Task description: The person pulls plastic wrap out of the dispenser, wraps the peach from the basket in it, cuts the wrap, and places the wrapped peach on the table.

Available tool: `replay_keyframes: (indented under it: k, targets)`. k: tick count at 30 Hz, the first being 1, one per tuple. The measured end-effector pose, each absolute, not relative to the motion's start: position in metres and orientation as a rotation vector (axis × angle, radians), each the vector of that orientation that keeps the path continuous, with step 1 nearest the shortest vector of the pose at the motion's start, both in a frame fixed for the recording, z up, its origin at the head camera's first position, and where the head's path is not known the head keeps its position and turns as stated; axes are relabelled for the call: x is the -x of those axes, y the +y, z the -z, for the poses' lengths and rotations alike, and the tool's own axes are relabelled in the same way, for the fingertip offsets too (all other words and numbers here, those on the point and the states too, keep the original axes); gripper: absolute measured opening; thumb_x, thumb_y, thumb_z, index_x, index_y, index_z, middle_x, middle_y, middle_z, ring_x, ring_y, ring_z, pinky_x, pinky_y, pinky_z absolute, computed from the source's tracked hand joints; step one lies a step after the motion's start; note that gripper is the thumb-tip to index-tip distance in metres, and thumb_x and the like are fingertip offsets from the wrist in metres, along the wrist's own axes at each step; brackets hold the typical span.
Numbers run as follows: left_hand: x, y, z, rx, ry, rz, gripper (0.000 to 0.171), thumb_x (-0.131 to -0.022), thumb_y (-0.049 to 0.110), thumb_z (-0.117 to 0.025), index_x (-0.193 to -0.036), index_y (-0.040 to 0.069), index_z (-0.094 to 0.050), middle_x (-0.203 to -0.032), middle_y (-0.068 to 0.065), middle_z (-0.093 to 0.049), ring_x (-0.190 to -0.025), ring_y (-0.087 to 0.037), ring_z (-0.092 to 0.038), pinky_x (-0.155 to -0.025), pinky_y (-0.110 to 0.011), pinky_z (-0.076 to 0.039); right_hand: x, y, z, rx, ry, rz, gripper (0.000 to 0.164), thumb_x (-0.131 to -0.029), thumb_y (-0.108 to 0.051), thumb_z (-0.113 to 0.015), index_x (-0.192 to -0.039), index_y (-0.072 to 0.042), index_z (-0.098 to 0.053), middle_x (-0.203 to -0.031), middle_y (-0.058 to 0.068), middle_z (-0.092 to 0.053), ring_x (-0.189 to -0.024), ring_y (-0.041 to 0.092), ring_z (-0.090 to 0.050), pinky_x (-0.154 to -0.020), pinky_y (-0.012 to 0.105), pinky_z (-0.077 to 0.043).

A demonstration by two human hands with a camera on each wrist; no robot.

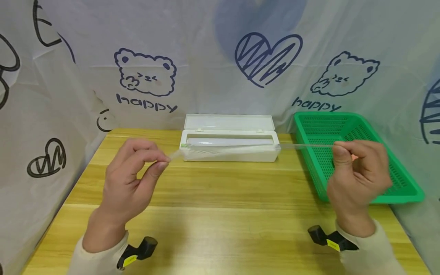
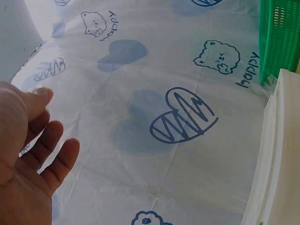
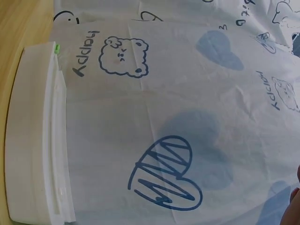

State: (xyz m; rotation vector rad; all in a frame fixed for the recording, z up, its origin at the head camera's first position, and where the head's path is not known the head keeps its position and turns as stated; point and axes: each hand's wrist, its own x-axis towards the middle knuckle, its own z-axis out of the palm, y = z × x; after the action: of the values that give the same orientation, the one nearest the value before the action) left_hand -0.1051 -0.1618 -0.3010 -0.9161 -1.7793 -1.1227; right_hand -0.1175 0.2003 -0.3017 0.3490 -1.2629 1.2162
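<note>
A sheet of clear cling film is stretched between the two hands, seen nearly edge-on. My left hand pinches one end of it between thumb and index finger. The other end is pinched by my right hand, level with the green basket. Behind the film stands a white cling film dispenser, its lid raised and a roll visible inside. In the left wrist view the left hand has its other fingers loosely bent. Only fingertips of the right hand show in the right wrist view.
A green perforated basket stands at the right, with a small reddish item partly hidden behind the right hand. The wooden table lies below the hands. Printed white cloth hangs behind and along the sides.
</note>
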Motion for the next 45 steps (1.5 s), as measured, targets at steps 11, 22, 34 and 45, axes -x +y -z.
replay_keyframes:
  k: [11, 22, 34, 45]
  targets:
    - [0.092, -0.166, 0.294, 1.305, -1.562, 1.375, 0.026, -0.104, 0.009, -0.066, -0.087, -0.01, -0.065, -0.09, -0.016, -0.055, -0.095, -0.022, -0.052, -0.094, -0.023, -0.046, 0.088, 0.196, 0.307, -0.47, -1.05, -1.35, 0.041, -0.078, -0.011, -0.094, -0.068, 0.012, -0.062, -0.069, 0.014, -0.062, -0.074, 0.014, -0.059, -0.08, 0.019, -0.047]
    - [0.07, -0.181, 0.291, 1.497, -1.753, 1.447, 0.012, -0.103, 0.004, -0.065, -0.093, -0.001, -0.068, -0.096, -0.009, -0.058, -0.097, -0.019, -0.053, -0.087, -0.024, -0.044, 0.077, 0.197, 0.311, -0.879, -0.828, -1.708, 0.024, -0.08, 0.018, -0.077, -0.07, 0.021, -0.055, -0.076, 0.025, -0.063, -0.072, 0.027, -0.059, -0.082, 0.032, -0.055]
    - [0.056, -0.184, 0.306, 1.636, -1.965, 1.431, 0.009, -0.101, 0.004, -0.069, -0.105, 0.011, -0.071, -0.1, -0.002, -0.062, -0.1, -0.015, -0.057, -0.085, -0.025, -0.049, 0.06, 0.224, 0.312, -1.04, -0.893, -1.834, 0.014, -0.084, 0.021, -0.07, -0.079, 0.024, -0.058, -0.085, 0.029, -0.067, -0.082, 0.032, -0.062, -0.089, 0.035, -0.055]
    - [0.047, -0.19, 0.309, 1.718, -2.121, 1.325, 0.019, -0.097, 0.005, -0.073, -0.105, 0.022, -0.07, -0.106, 0.007, -0.067, -0.106, -0.011, -0.056, -0.093, -0.023, -0.045, 0.054, 0.246, 0.322, -1.313, -1.147, -1.908, 0.004, -0.089, 0.022, -0.061, -0.09, 0.025, -0.06, -0.091, 0.028, -0.064, -0.089, 0.031, -0.051, -0.086, 0.032, -0.044]
